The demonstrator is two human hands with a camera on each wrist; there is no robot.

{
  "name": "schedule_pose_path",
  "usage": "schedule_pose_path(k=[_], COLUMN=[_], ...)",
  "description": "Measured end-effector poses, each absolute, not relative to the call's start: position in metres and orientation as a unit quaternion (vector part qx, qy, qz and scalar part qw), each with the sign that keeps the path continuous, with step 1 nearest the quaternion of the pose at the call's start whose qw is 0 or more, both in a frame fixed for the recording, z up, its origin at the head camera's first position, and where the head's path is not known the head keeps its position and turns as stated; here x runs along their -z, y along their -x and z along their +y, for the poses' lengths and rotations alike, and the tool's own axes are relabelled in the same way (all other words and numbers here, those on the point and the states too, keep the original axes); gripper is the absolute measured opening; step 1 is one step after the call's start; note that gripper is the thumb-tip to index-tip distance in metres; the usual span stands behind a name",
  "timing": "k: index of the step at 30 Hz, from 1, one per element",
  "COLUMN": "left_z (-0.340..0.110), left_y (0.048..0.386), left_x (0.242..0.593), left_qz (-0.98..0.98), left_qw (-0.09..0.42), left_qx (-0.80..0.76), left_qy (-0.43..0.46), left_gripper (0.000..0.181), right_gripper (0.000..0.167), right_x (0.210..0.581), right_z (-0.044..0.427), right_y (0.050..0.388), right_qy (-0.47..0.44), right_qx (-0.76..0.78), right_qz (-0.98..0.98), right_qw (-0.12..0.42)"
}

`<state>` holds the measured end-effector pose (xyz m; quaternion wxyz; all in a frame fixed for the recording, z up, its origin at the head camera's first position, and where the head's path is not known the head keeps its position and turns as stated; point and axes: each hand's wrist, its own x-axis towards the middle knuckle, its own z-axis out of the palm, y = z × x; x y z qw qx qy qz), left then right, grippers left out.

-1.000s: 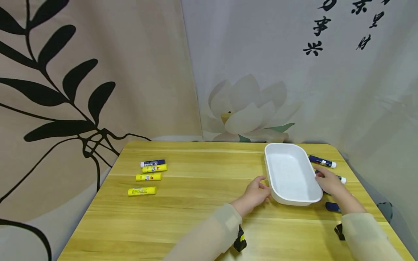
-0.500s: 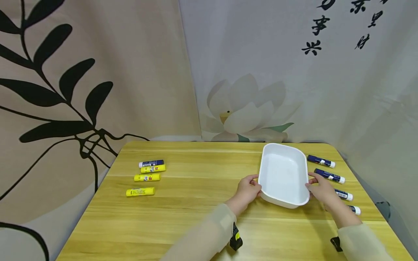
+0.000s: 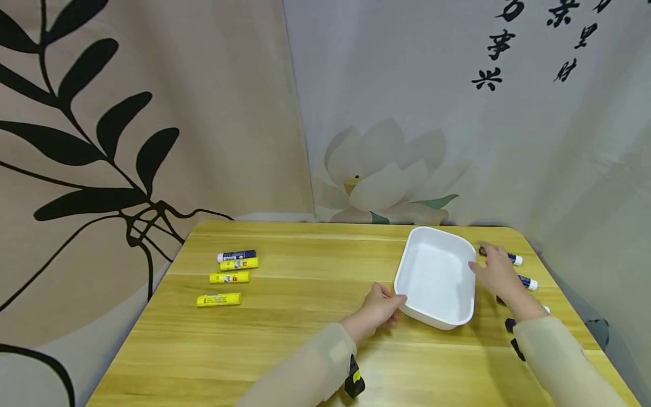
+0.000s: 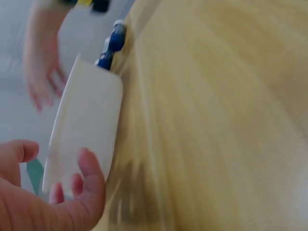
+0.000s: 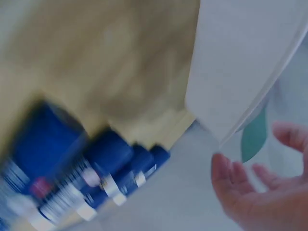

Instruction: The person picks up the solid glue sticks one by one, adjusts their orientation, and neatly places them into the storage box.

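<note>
A white rectangular tray sits on the table, slightly turned, with nothing inside. My left hand is at its near left corner. In the left wrist view the fingers are loosely bent beside the tray wall, thumb apart, not gripping. My right hand hovers by the tray's right side with fingers spread; the right wrist view shows a gap between thumb and fingers, holding nothing. Several blue glue sticks with white ends lie right of the tray, partly hidden by the right hand and sleeve in the head view.
At the left of the wooden table lie a blue glue stick and three yellow glue sticks, roughly in a column. A printed cloth hangs behind the table's far edge.
The tray has shifted left and a little nearer, away from the blue glue sticks. My hands moved left with it; then their hold loosened, and the right hand rose along the tray's side.
</note>
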<state>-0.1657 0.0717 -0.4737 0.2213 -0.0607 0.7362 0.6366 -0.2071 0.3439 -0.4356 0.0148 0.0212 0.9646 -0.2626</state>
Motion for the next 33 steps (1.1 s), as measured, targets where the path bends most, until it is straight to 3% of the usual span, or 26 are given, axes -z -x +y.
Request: schedule_pose_path(k=[7,18,26,33], left_z=[0.081,0.093,0.08,0.034], left_y=[0.145,0.147,0.162,0.191], left_x=[0.475,0.476,0.471,0.464], left_qz=[0.733,0.697,0.674,0.664], left_qw=[0.27,0.242,0.189,0.163], left_qx=[-0.622,-0.67,-0.704,-0.722], left_qy=[0.06,0.082,0.12,0.107], left_gripper=[0.021,0.01,0.013,0.035], right_gripper=[0.056,0.05,0.044,0.038], right_x=[0.43,0.433,0.438,0.435], right_z=[0.341,0.337,0.341,0.335], right_y=[0.26,0.282,0.28,0.266], right_qy=[0.077,0.055,0.065,0.071], right_qx=[0.153,0.142,0.139,0.244], right_qz=[0.984,0.981,0.985,0.967], right_qw=[0.047,0.12,0.077,0.031])
